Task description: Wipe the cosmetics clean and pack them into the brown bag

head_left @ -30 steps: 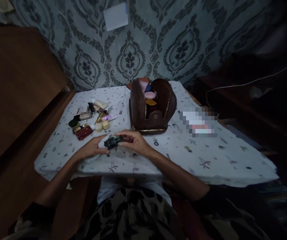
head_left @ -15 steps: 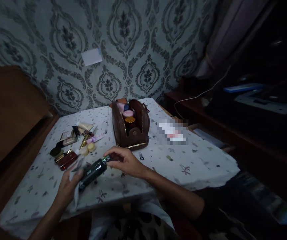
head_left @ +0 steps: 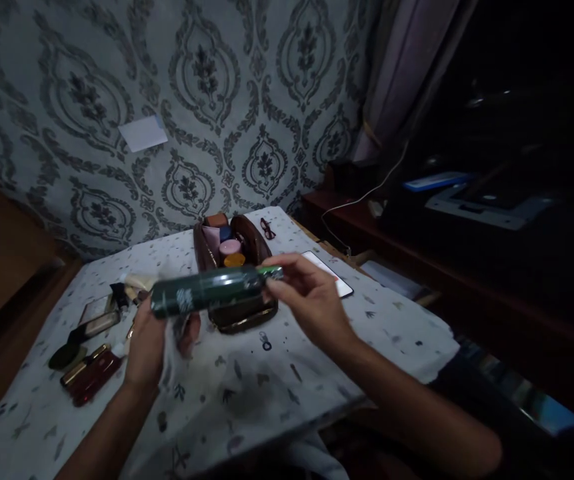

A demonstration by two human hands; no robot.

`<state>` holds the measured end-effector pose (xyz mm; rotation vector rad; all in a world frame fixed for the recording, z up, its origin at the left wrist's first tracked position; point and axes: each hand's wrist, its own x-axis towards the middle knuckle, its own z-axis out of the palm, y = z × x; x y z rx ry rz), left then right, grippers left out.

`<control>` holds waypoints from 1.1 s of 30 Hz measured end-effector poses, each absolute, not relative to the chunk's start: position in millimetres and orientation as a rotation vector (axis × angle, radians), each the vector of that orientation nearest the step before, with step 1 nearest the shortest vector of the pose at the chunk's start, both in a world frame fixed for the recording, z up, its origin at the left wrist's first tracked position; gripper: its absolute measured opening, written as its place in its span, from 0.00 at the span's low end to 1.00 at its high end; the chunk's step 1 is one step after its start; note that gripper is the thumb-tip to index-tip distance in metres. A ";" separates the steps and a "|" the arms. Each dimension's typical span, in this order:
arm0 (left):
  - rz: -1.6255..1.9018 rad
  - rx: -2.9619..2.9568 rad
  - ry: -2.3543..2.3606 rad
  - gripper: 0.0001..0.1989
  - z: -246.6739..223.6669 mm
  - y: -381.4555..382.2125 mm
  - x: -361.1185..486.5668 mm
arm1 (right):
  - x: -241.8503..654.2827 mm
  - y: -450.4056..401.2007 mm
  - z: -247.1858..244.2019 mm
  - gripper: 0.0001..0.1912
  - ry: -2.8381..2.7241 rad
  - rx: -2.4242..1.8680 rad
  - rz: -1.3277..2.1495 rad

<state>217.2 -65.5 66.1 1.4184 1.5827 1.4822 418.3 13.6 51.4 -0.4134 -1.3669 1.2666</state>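
A dark green bottle [head_left: 211, 288] lies nearly level in the air over the table, with pale lettering near its base. My right hand [head_left: 314, 303] pinches it by the neck at the right end. Just under the base, my left hand [head_left: 145, 347] is closed on a thin white cloth [head_left: 169, 360] that hangs down; whether those fingers also touch the bottle I cannot tell. Behind the bottle stands an open brown cosmetic bag [head_left: 247, 319], partly covered by it. Inside the bag are a pink-lidded jar [head_left: 230, 247] and an orange-gold lid [head_left: 235, 259].
To the left lie several cosmetics, among them a red bottle [head_left: 95, 380], a dark green round jar [head_left: 67, 357] and a cream tube [head_left: 139, 281]. Eyeglasses [head_left: 267, 229] rest behind the bag, and a phone or tablet [head_left: 344, 288] is right of it. The patterned tablecloth [head_left: 287, 380] covers the table.
The bottle has risen from low over the front of the table and turned from slanted to nearly level. Both hands have come up with it, and the view has swung to the right.
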 end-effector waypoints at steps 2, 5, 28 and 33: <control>1.363 1.740 1.689 0.15 69.1 -48.6 212.1 | 434.1 30.8 69.7 0.08 -1.392 -0.452 1.031; 0.893 2.495 1.912 0.15 72.6 -28.3 198.5 | 450.3 52.4 94.1 0.08 -1.480 -0.473 0.712; 0.701 2.877 1.857 0.32 36.4 -18.7 174.8 | 351.7 147.5 95.3 0.08 -2.393 -0.404 0.264; 0.727 2.841 1.816 0.33 37.1 -20.0 174.6 | 335.3 154.2 85.8 0.09 -2.473 -0.380 0.207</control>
